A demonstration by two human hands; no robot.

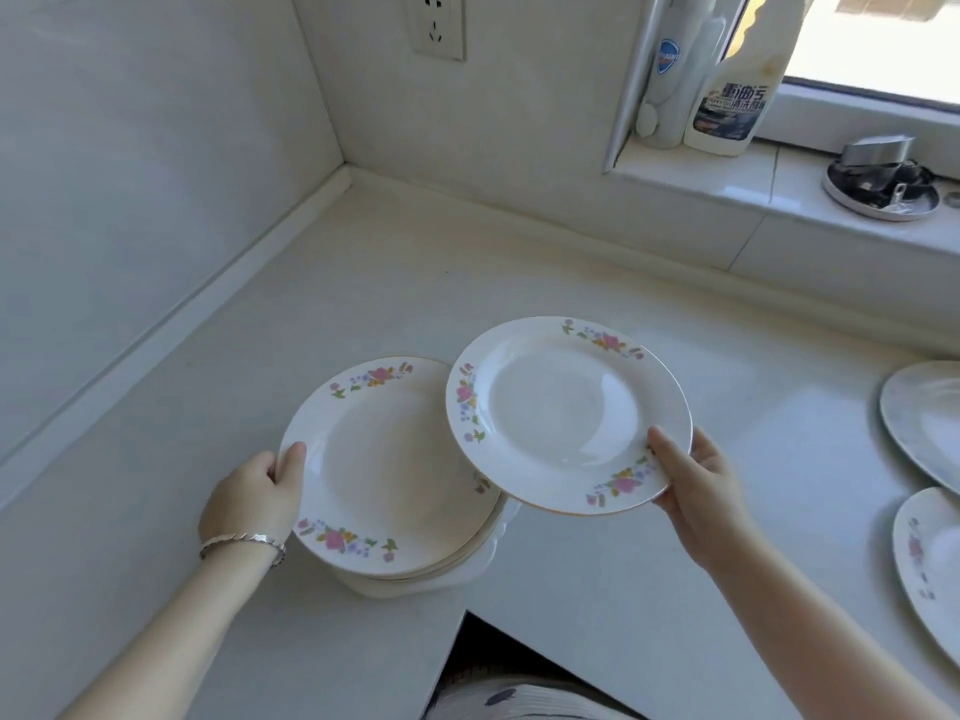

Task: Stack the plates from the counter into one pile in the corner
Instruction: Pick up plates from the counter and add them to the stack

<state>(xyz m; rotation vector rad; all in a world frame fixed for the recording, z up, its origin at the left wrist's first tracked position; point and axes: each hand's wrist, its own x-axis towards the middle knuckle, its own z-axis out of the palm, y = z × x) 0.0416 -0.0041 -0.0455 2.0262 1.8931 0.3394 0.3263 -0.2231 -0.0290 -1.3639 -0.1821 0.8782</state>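
Striped cloth (519,701): bottom edge of view, below the cut front edge of the counter (519,272).

Left hand (254,504): silver bracelet (244,544) on the wrist. Thumb curled over the near-left rim of the pile of plates (384,470); the other fingers are hidden under that rim, so how they lie cannot be told.

Pile of plates: white, pink and yellow flower sprays on the rim of the uppermost. Several rims show beneath it, over a thicker white dish (467,574) at the bottom. Position: on the counter near its front inner edge, well apart from the corner (348,171).

Right hand (696,480): thumb laid on top of the near-right rim of 1 floral plate (561,413), fingers tucked beneath it, pinching the rim between them.

Floral plate: same pattern, held off the counter, slightly tilted, its left edge overlapping the right side of the pile from above.

2 further plates: upper plate (930,418) and lower plate (930,558), both flat on the counter at the right edge of view, partly cut off.

Wall socket (436,23): white, on the back wall above the corner.

Window sill (727,184): carries a white bottle (670,70), a labelled cleaner bottle (732,106) just beside it, and a round metal dish (880,192) holding dark items, too small to tell.
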